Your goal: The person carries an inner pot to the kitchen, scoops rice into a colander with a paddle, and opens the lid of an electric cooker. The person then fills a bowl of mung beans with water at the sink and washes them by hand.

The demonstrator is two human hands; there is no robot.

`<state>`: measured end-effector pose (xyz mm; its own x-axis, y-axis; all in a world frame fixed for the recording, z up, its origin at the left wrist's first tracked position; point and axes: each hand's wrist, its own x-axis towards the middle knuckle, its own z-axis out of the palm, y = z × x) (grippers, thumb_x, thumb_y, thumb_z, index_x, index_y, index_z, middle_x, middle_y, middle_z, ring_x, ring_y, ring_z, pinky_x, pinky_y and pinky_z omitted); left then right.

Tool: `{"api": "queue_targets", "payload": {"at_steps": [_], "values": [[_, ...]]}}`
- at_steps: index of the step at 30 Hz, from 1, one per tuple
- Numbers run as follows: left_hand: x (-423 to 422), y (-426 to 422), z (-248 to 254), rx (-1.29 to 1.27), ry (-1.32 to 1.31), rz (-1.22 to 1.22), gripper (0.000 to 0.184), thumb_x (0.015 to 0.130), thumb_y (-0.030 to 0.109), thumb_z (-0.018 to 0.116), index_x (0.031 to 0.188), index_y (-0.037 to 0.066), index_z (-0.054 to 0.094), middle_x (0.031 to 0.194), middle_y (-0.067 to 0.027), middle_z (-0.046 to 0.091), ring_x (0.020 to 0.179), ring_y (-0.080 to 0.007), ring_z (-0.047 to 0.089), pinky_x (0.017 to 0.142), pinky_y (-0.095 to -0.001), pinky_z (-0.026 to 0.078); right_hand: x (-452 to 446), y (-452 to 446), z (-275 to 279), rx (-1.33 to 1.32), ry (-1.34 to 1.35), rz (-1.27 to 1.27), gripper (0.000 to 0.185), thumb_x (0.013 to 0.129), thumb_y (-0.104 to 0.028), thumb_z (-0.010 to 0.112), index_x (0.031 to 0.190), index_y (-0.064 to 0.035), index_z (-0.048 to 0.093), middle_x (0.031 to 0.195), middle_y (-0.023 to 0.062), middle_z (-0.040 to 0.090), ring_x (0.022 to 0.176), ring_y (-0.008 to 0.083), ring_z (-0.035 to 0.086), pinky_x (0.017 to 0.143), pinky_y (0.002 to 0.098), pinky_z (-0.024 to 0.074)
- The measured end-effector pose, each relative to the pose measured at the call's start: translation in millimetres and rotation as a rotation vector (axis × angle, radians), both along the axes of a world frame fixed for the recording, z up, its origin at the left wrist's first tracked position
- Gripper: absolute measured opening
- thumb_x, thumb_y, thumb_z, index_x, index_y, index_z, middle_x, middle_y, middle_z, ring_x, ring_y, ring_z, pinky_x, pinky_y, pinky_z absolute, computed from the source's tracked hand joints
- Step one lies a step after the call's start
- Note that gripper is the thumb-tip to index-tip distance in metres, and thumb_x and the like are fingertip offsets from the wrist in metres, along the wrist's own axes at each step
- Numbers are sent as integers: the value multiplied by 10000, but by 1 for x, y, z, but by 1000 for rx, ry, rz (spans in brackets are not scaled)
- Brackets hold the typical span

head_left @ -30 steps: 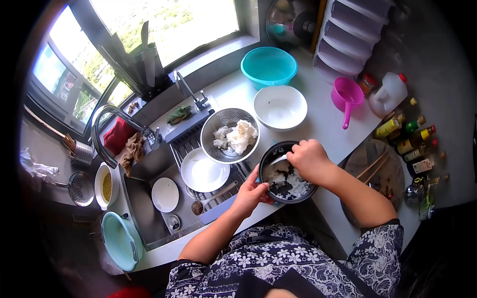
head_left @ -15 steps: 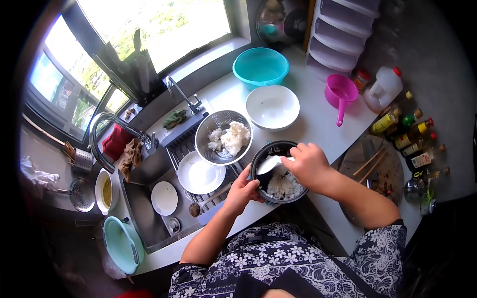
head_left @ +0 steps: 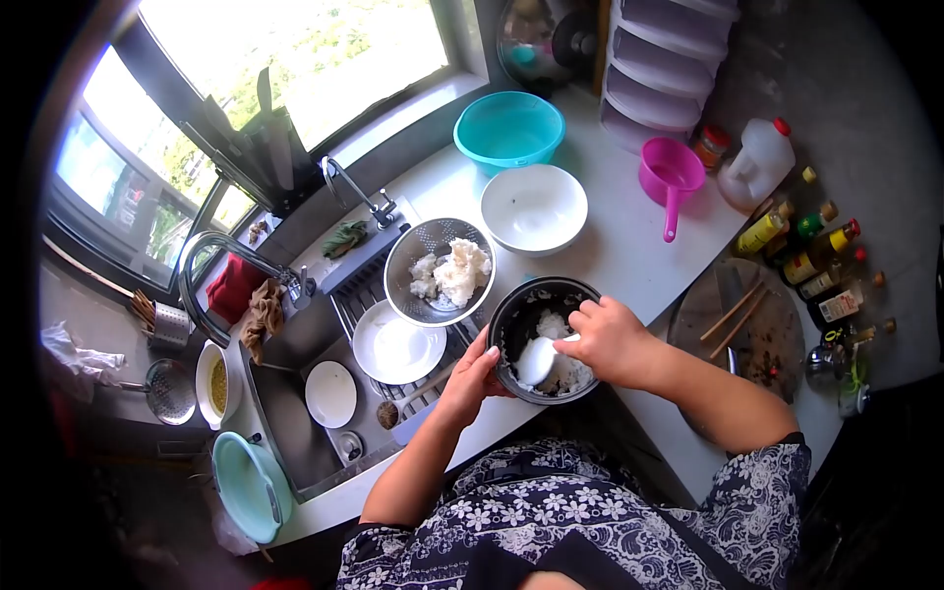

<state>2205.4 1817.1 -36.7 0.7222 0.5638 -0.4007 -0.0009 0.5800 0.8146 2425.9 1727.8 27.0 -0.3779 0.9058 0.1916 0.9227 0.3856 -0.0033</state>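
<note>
My left hand (head_left: 472,382) grips the left rim of a dark round pot (head_left: 506,313), the thumb on its edge. Inside lies cooked white rice (head_left: 570,376), some of it stuck to the wall. With closed fingers, my right hand (head_left: 612,339) holds a white rice paddle (head_left: 536,361), its blade down in the pot at the rice. A metal colander (head_left: 411,258) just beyond the pot contains clumps of white rice (head_left: 460,270). Next to the colander is a white bowl (head_left: 534,208) with a small speck inside.
Left of the pot is the sink (head_left: 285,413) with a white plate (head_left: 398,342) and a smaller plate (head_left: 330,393). A teal basin (head_left: 509,133) and a pink ladle (head_left: 672,172) stand at the back. Bottles (head_left: 821,258) and a round chopping board (head_left: 777,344) with chopsticks are on the right.
The paddle's blade has moved down and toward me within the pot, and my right hand has shifted slightly lower. The pot has tilted a little, showing more inner wall.
</note>
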Motion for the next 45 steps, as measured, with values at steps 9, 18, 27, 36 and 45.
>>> {"api": "queue_targets", "payload": {"at_steps": [9, 18, 27, 36, 45], "values": [[2, -3, -14, 19, 48, 116, 527, 929, 238, 413, 1414, 174, 216, 908, -74, 598, 658, -126, 596, 589, -283, 533, -14, 11, 19, 62, 14, 14, 251, 652, -113, 585, 881, -157, 678, 732, 46, 524, 752, 217, 510, 635, 324, 369], [8, -5, -8, 150, 53, -19, 508, 932, 242, 400, 1412, 254, 236, 810, -31, 562, 572, -90, 531, 533, -230, 478, -19, 11, 20, 59, 119, -1, 268, 612, -70, 593, 811, -212, 701, 696, 50, 462, 706, 240, 467, 603, 352, 336], [-1, -13, 22, 221, 457, -230, 888, 808, 520, 554, 1430, 126, 58, 730, -117, 551, 538, -167, 573, 478, -275, 498, -9, 15, 12, 81, 34, -34, 292, 608, -43, 598, 855, -167, 693, 685, 52, 470, 699, 236, 475, 610, 357, 341], [18, -32, -3, -381, 115, -38, 732, 777, 105, 468, 1371, 163, 44, 1103, -220, 516, 806, -320, 637, 627, -415, 562, -13, 10, -14, -15, 60, -78, 335, 593, -46, 590, 906, -134, 671, 695, 63, 516, 689, 253, 525, 568, 371, 380], [-8, -28, 32, -297, 16, -30, 644, 731, -54, 410, 1337, 66, 229, 1158, -187, 493, 944, -317, 602, 696, -427, 566, -29, 14, 47, 93, 36, -84, 368, 582, -50, 579, 922, -154, 676, 678, 31, 504, 675, 228, 519, 560, 352, 379]]}}
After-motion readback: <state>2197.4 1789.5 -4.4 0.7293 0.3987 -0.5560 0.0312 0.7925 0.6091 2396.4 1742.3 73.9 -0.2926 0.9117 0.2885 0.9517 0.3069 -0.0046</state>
